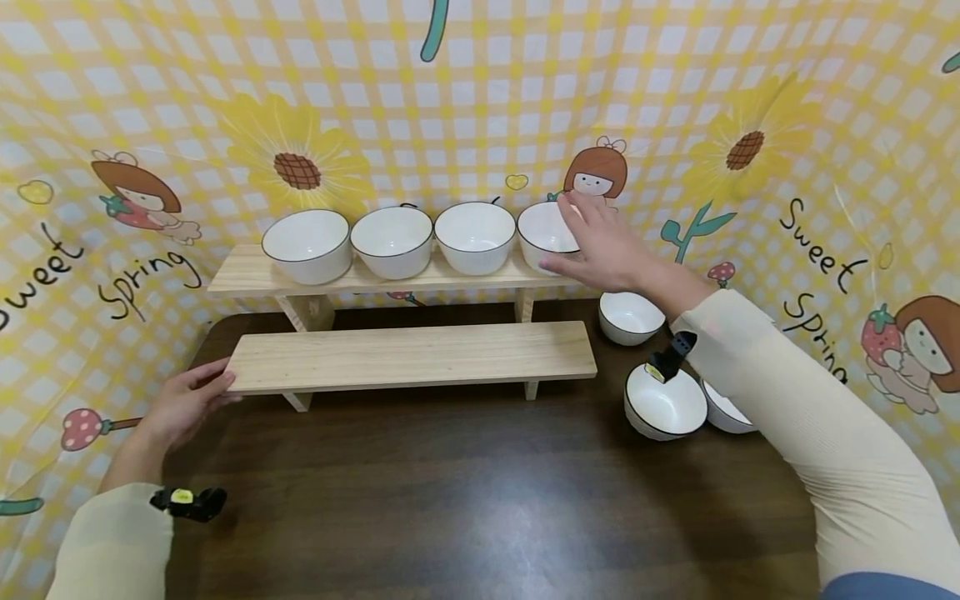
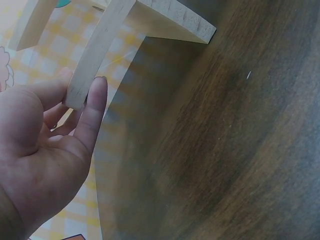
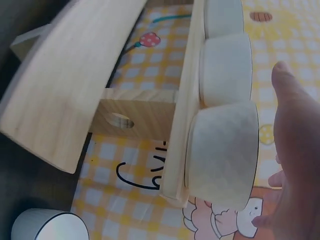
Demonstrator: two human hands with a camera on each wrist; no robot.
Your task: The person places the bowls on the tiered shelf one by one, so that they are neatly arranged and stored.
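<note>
A two-tier wooden shelf stands on the table, with a lower board [image 1: 412, 358] and a higher back board [image 1: 238, 271]. My left hand [image 1: 176, 410] grips the lower board's left end, thumb and fingers on either side of the wood [image 2: 92, 60] in the left wrist view. Several white bowls with dark rims line the back board. Over the rightmost bowl [image 1: 537, 232] is my right hand [image 1: 611, 248], fingers extended and hiding part of its rim. The right wrist view shows a gap between that bowl [image 3: 222, 155] and the right hand [image 3: 302, 145].
Three more white bowls sit on the dark table [image 1: 450, 483] to the right: one bowl [image 1: 632, 318] near the shelf end, another bowl [image 1: 666, 404] in front, and a third bowl [image 1: 726, 414] partly behind the right sleeve. A yellow checked cloth [image 1: 480, 100] hangs behind the shelf.
</note>
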